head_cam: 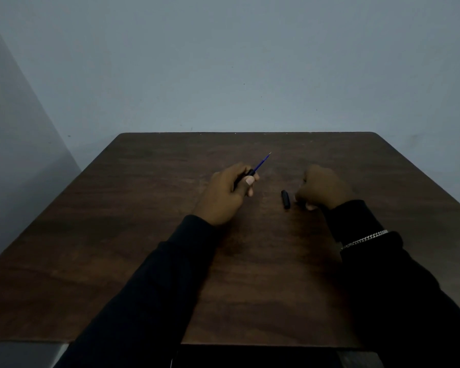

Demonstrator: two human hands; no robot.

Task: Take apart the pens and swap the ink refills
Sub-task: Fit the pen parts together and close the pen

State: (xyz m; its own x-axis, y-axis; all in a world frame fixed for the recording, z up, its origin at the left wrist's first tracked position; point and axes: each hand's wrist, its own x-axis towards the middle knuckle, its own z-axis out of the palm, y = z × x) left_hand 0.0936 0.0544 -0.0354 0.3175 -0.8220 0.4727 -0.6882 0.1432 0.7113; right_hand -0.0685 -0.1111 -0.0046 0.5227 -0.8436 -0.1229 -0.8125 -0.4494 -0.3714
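Gripping a dark pen barrel (243,177), the left hand (227,193) is closed, with a blue refill (262,162) protruding. A black pen piece (285,199) is seen on the brown surface (144,235), just beside the curled right hand (322,187), whose grasp cannot be told.

there is only one view, from a camera worn on the person's head. it looks forward and down over a dark wooden table (144,261), from above the near edge toward the far edge, where a plain grey wall (237,62) rises. the wide lens bends the side edges outward. both sleeves enter from the bottom, close to the camera.
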